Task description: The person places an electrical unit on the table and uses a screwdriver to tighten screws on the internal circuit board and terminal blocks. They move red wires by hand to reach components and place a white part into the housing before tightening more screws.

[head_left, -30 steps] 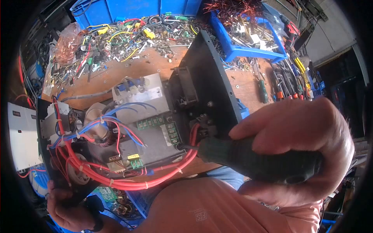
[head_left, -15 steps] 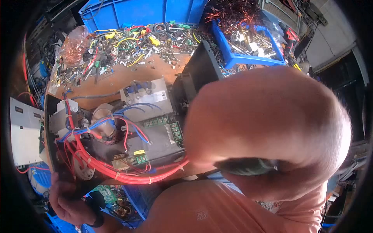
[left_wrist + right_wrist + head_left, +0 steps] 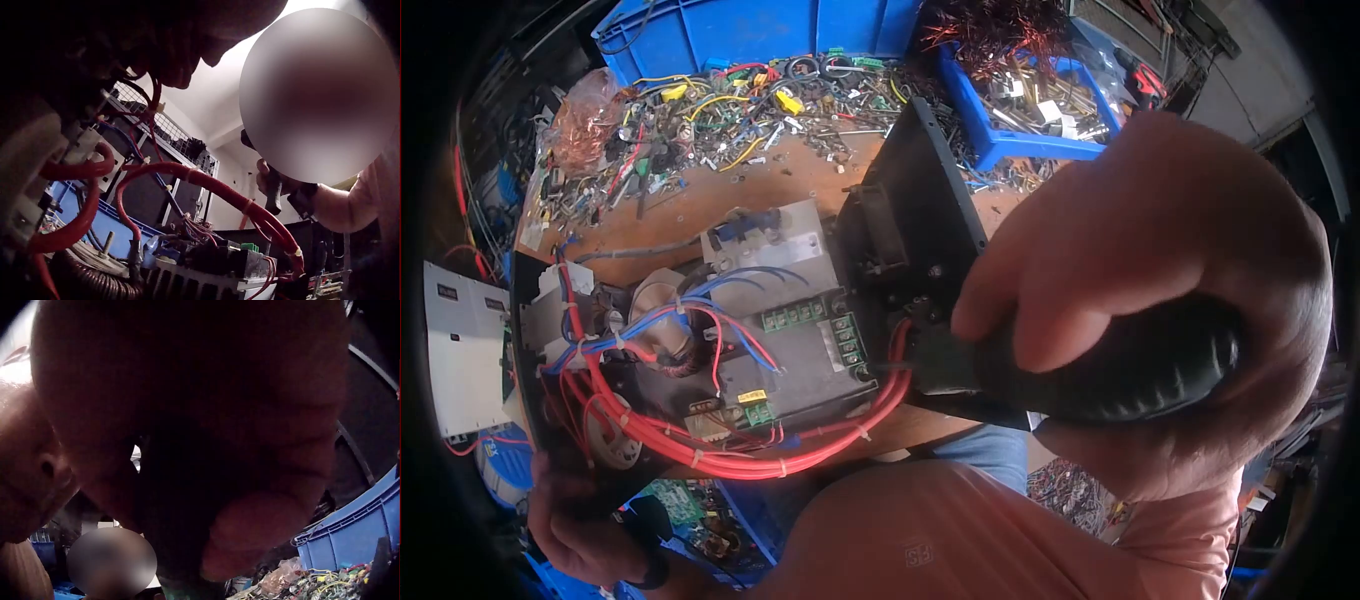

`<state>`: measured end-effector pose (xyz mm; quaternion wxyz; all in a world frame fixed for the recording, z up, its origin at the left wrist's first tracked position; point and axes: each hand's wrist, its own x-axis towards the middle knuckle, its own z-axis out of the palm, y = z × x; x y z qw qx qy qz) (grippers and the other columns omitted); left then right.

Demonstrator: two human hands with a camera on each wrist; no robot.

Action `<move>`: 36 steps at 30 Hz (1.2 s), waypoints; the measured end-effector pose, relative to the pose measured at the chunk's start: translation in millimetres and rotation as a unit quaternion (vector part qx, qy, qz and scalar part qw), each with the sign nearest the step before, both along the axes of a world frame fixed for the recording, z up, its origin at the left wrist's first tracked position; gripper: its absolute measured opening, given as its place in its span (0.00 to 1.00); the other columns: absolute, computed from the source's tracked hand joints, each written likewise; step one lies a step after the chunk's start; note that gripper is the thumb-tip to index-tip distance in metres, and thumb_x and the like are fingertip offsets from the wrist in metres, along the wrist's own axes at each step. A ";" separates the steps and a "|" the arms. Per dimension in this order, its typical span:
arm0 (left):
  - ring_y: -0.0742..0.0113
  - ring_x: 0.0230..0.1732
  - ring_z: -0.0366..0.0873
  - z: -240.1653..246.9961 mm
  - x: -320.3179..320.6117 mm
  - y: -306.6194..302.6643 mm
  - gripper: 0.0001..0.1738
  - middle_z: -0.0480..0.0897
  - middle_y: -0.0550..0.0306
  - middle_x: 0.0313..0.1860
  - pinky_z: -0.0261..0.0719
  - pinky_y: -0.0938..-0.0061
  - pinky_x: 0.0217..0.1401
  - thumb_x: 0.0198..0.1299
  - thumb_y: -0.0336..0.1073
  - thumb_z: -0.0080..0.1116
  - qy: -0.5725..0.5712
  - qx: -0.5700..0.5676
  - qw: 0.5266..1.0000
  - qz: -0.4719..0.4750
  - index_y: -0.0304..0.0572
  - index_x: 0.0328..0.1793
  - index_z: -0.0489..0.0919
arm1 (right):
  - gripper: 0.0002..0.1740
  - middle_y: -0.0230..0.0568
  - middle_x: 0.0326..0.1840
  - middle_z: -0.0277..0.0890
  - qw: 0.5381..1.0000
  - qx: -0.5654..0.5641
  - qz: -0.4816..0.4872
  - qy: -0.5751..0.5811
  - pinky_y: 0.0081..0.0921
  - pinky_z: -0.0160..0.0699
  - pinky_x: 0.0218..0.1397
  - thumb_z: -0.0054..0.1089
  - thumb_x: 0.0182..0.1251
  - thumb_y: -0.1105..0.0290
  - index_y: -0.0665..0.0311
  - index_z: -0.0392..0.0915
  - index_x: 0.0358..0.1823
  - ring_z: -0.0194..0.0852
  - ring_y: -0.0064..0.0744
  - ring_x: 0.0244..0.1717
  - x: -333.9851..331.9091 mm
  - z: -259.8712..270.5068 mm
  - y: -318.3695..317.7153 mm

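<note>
My right hand (image 3: 1200,230) grips the fat dark handle of a screwdriver (image 3: 1140,365), fingers wrapped over it from above. Its thin shaft points left to a screw at the corner of a black module, beside the green terminal block (image 3: 846,342). The module sits in a black metal chassis (image 3: 930,210) with a thick red cable bundle (image 3: 740,464) looping along its near side. At the chassis's lower left edge, my left hand (image 3: 570,520) holds the panel with curled fingers. In the left wrist view the red cables (image 3: 212,184) pass in front of a copper-wound coil (image 3: 94,275).
A blue bin (image 3: 760,45) stands behind a heap of small parts and wire scraps (image 3: 700,130). At the back right, a blue tray (image 3: 1040,145) holds metal pieces. A white panel (image 3: 465,350) stands left of the chassis.
My right hand rolled over the screwdriver, hiding most of it half a second ago, then turned back, and the handle shows again. My left hand stays at the chassis edge.
</note>
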<state>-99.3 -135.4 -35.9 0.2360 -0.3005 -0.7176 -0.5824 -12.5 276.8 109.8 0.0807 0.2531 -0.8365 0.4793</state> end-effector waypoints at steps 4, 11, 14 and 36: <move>0.62 0.41 0.78 -0.9 3.5 4.5 0.17 0.80 0.45 0.42 0.80 0.71 0.46 0.75 0.33 0.35 0.001 0.006 0.999 0.036 0.31 0.55 0.74 | 0.16 0.49 0.30 0.78 0.999 0.003 0.046 -0.018 0.34 0.82 0.31 0.67 0.38 0.80 0.72 0.78 0.34 0.82 0.49 0.32 -8.7 -5.0 3.8; 0.58 0.48 0.78 -2.6 4.9 -5.3 0.17 0.79 0.48 0.37 0.77 0.68 0.52 0.74 0.34 0.35 0.013 -0.042 0.994 0.101 0.31 0.53 0.75 | 0.16 0.52 0.30 0.78 0.996 0.034 0.063 -0.046 0.34 0.83 0.33 0.69 0.38 0.80 0.74 0.78 0.34 0.83 0.50 0.34 -10.4 -0.5 1.0; 0.57 0.51 0.77 -1.8 6.1 -0.3 0.17 0.79 0.49 0.36 0.76 0.67 0.55 0.74 0.34 0.35 0.004 -0.022 0.995 0.100 0.31 0.52 0.75 | 0.17 0.52 0.31 0.77 0.997 0.056 0.037 -0.036 0.34 0.83 0.33 0.70 0.39 0.80 0.73 0.78 0.35 0.83 0.50 0.34 -5.8 1.5 -3.9; 0.55 0.51 0.79 -24.2 -15.2 -37.0 0.19 0.78 0.43 0.57 0.79 0.68 0.55 0.74 0.35 0.40 -0.093 0.023 0.988 0.125 0.29 0.61 0.73 | 0.07 0.40 0.27 0.79 0.882 0.387 -0.240 0.125 0.31 0.79 0.32 0.66 0.46 0.64 0.59 0.83 0.25 0.82 0.38 0.34 23.5 7.4 -49.3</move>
